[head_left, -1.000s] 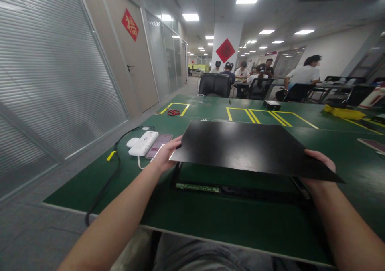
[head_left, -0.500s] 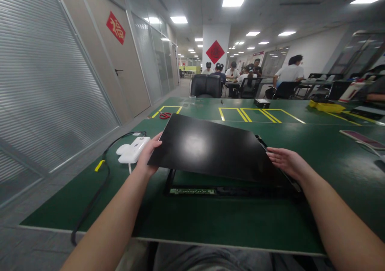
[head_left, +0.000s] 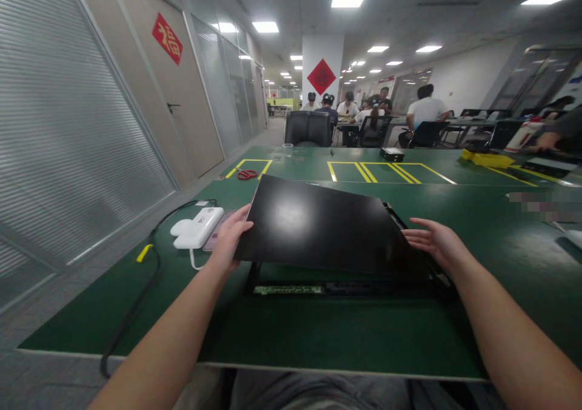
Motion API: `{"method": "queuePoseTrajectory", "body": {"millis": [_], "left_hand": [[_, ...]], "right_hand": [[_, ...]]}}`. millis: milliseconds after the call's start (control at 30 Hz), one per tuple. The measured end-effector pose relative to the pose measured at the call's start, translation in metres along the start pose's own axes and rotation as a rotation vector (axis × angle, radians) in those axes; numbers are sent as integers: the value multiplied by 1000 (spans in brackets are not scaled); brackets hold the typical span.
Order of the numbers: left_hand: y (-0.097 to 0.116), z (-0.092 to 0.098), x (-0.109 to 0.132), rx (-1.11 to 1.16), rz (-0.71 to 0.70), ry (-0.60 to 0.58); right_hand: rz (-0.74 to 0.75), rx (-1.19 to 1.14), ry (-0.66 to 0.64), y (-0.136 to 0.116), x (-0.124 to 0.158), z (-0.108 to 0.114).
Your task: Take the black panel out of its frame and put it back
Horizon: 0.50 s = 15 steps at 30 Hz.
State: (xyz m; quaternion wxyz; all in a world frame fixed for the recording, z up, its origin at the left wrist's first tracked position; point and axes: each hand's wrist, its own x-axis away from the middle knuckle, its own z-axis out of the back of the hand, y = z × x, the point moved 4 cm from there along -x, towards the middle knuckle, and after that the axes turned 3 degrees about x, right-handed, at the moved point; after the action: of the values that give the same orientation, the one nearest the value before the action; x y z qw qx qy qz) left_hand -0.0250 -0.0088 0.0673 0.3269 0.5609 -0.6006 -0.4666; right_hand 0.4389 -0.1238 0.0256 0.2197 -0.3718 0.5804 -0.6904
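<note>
A flat black display panel [head_left: 309, 228] lies tilted over a black frame [head_left: 386, 289], its left side raised. A strip of green circuit board [head_left: 287, 290] shows along the frame's near edge. My left hand [head_left: 230, 238] is closed on the panel's left edge, thumb on top and fingers underneath. At the panel's right edge is my right hand [head_left: 431, 240], its fingers stretched out and the thumb apart. Those fingertips are at or against the edge; firm contact cannot be made out. The panel hides most of the frame.
Left of the panel are a white device [head_left: 200, 228], a phone [head_left: 216, 231] and a black cable [head_left: 136, 304]. Red-handled scissors [head_left: 247, 174], a clear cup [head_left: 287, 150] and a black box [head_left: 391, 154] stand farther back. Several people sit beyond the green table [head_left: 341, 331].
My left hand and the panel's raised side have shifted slightly right and lower. The phone beside the white device now shows. My right thumb has spread away from the fingers.
</note>
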Motion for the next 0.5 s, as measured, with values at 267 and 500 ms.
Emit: {"method": "queuePoseTrajectory", "body": {"millis": [267, 500], "left_hand": [[-18, 8, -3, -98, 88, -5], [-28, 7, -5, -140, 184, 31]], "right_hand": [[-4, 56, 36, -1, 0, 3], [25, 96, 71, -1, -3, 8]]}}
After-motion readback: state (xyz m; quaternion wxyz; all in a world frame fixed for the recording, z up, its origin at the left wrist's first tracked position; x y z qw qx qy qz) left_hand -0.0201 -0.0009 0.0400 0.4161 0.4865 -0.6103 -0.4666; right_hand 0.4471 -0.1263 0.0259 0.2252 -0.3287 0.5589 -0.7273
